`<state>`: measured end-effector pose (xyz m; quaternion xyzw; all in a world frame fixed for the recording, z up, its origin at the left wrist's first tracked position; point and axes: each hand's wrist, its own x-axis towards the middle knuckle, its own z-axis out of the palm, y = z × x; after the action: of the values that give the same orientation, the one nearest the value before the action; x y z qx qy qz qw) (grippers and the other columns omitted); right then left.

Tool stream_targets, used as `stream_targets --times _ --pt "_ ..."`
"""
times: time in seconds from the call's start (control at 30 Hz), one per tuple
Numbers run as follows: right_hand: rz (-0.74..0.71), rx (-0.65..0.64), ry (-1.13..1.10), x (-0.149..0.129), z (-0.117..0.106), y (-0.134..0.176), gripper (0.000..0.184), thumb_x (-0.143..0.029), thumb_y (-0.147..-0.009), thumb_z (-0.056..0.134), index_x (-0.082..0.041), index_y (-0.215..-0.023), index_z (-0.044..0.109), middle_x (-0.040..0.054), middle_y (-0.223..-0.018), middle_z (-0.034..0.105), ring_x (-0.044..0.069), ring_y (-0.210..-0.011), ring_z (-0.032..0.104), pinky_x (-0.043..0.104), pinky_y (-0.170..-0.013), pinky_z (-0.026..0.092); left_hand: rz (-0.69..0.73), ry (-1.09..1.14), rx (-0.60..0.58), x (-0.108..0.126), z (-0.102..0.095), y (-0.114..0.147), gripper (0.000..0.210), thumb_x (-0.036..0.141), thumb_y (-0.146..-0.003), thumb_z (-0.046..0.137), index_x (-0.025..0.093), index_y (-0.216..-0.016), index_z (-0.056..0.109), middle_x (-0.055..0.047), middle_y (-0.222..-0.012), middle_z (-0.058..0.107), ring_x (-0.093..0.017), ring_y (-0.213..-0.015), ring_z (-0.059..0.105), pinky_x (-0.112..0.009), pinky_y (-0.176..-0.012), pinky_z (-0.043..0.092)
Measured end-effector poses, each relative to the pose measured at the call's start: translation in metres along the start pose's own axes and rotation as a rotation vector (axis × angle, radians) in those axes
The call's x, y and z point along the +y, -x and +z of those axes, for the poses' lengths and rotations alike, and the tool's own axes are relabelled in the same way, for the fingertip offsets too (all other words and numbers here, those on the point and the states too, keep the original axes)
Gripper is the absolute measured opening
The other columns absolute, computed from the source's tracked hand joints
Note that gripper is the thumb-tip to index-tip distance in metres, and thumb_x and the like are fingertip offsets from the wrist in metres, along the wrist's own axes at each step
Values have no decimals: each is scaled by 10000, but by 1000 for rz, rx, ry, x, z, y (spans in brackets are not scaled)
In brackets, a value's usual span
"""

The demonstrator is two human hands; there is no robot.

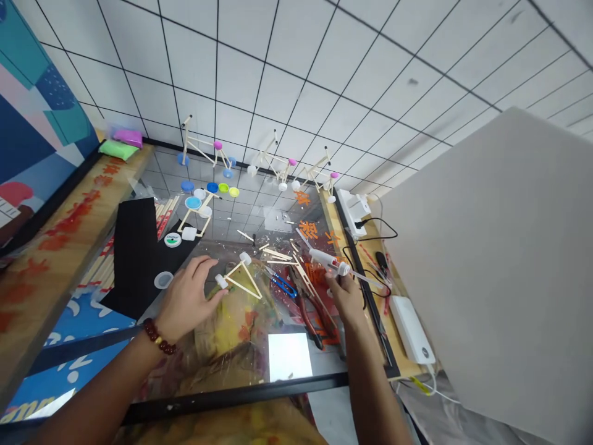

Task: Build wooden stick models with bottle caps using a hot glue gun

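Glue gun (327, 259) partly hidden, forearms (377, 383) cut off

Two hands (191, 300); one glue gun (324, 258); one pair of pliers (304, 313); one pair of blue snips (280, 283); one triangular stick frame (244, 288) with two white caps (245, 258); far off, three stick models (185, 142), three pink discs (217, 145), two packets (117, 150).

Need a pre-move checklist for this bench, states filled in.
1. White plastic glue gun in right hand: ok, held.
2. Gun's tip apart from left hand: ok.
3. Left hand closed on white-capped triangular frame of pale wooden sticks: not ok, thumb and fingers spread around one end.
4. Space between hands free of tools: not ok, blue-handled metal snips and dark-red-handled metal pliers there.
5. Gun hot: cannot tell.
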<state>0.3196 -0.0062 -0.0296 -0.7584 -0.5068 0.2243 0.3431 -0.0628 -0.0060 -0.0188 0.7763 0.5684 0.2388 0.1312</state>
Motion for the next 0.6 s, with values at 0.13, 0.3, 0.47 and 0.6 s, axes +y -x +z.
stream_targets --times 0.13,0.3,0.47,0.6 --pt "-6 62 14 -1 7 -16 654 -628 -795 532 -107 -1174 641 78 -842 673 222 -741 574 365 -701 489 -5 -1 6 1 -1 0 477 340 -853 666 154 -1269 524 -158 -1274 584 -278 -932 658 -413 -773 548" --pt "-106 100 32 -3 16 -25 711 -606 -796 501 -90 -1278 587 172 -1074 702 286 -931 623 434 -862 484 1 22 29 3 -1 0 527 328 -827 691 150 -1288 509 -147 -1253 576 -267 -951 650 -386 -778 548" --pt "-159 119 182 -5 12 -15 757 -633 -789 506 -82 -1305 566 199 -1061 695 318 -911 625 454 -833 476 8 38 57 2 -4 2 583 362 -826 705 145 -1323 493 -139 -1230 581 -213 -814 649 -362 -729 557" --pt "-185 106 226 -3 3 -10 723 -685 -802 513 -106 -1222 617 178 -1007 699 297 -860 625 432 -800 479 57 130 237 11 -17 5 367 350 -882 648 169 -1195 593 -115 -1185 620 -170 -792 638 -335 -750 557"
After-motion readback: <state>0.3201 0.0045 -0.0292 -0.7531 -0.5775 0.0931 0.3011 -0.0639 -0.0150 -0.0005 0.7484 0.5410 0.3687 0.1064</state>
